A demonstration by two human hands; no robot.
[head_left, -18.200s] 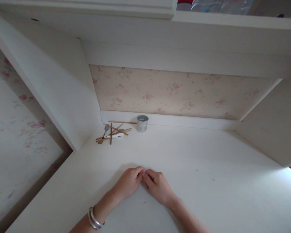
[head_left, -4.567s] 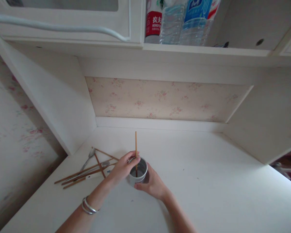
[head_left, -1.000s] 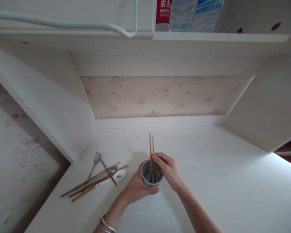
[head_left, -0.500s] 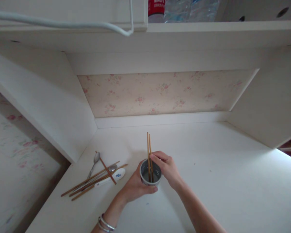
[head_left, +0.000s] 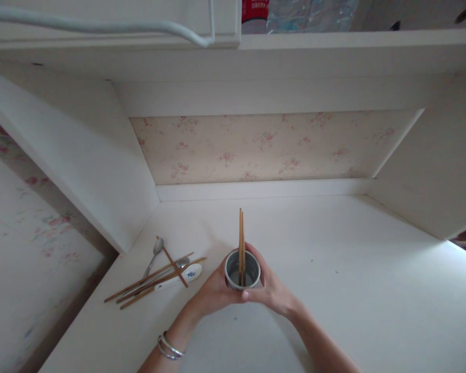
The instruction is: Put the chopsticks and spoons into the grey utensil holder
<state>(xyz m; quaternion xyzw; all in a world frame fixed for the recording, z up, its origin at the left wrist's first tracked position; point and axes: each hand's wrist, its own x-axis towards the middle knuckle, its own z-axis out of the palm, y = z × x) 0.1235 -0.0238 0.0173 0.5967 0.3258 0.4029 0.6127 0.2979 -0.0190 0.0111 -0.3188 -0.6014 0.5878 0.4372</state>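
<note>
A small grey metal holder point(head_left: 242, 270) stands on the white desk point(head_left: 334, 290) right in front of me. Two wooden chopsticks point(head_left: 241, 233) stand upright inside it, side by side. My left hand point(head_left: 215, 292) wraps around the holder's left side, and my right hand point(head_left: 272, 290) cups its right side. The thumbs meet at the near rim. Silver bangles sit on my left wrist.
To the left on the desk lie several loose wooden chopsticks point(head_left: 155, 282), two metal spoons point(head_left: 155, 248) and a white ceramic spoon point(head_left: 184, 274). A white side panel rises at the left, floral wallpaper at the back. Bottles point(head_left: 291, 13) stand on the shelf overhead.
My right hand has let go of the second chopstick and dropped down to cup the holder's right side. The two chopsticks now stand closer together. The left hand stays on the holder.
</note>
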